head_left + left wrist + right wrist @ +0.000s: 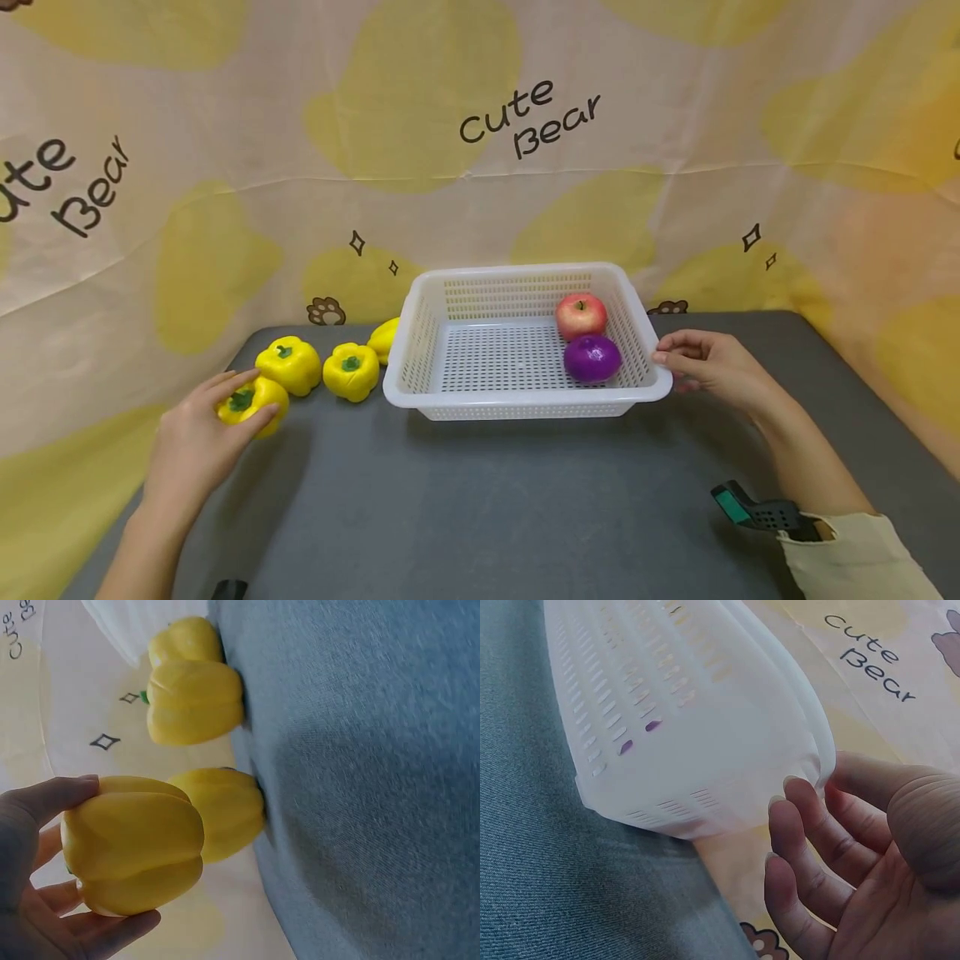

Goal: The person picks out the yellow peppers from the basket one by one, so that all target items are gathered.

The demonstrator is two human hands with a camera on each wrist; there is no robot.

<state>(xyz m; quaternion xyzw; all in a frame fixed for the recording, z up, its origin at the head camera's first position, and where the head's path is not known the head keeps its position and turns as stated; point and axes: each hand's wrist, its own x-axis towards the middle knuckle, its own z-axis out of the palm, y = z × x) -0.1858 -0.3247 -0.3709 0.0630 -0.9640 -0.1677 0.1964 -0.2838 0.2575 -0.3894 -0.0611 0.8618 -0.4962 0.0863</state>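
Note:
My left hand (197, 437) grips a yellow bell pepper (264, 397) between thumb and fingers at the table's left side. In the left wrist view that pepper (139, 844) appears raised off the cloth. Just behind it sits another yellow bell pepper (291, 367), with a third yellow bell pepper (351, 375) to its right. At the right, my right hand (716, 367) pinches the rim of a white plastic basket (517, 400), thumb on top and fingertips curled beneath. Inside the basket's right part lie a red apple (581, 317) and a shiny purple oval fruit or vegetable (592, 359).
A further yellow item (383, 340) is partly hidden behind the basket's left end. Dark grey cloth covers the table (480, 500). A patterned curtain (420, 125) hangs along the back. A black object (229, 590) pokes in at the bottom edge.

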